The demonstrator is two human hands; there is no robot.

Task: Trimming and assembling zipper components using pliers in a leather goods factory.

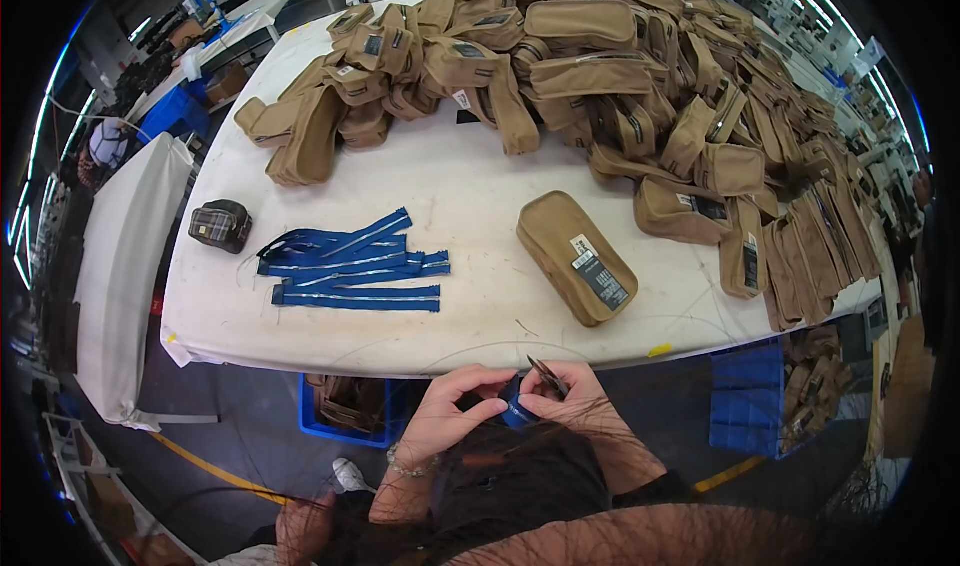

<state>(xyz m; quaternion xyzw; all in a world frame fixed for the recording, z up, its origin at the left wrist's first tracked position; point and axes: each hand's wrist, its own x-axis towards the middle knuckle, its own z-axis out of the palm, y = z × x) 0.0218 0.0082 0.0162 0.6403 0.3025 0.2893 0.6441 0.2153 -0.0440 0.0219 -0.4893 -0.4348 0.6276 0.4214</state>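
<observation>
Just off the table's near edge, my left hand [450, 406] pinches a short blue zipper [517, 412] between thumb and fingers. My right hand [580, 396] is closed against the zipper's other side. Dark metal thread snips [546, 376] are also in it, blades pointing up and away. Fingers partly cover the zipper. On the table to the left lie several blue zippers [355, 294] with pale teeth, loosely overlapped. Beyond my right hand, a tan fabric pouch [560, 241] lies apart from the others, a dark printed tag on top.
Many tan pouches [580, 26] are heaped along the table's [440, 181] far and right sides. A small dark plaid pouch [220, 226] sits at the left edge. Below the table stand a blue bin [312, 428] and a blue crate [742, 406], both holding brownish items.
</observation>
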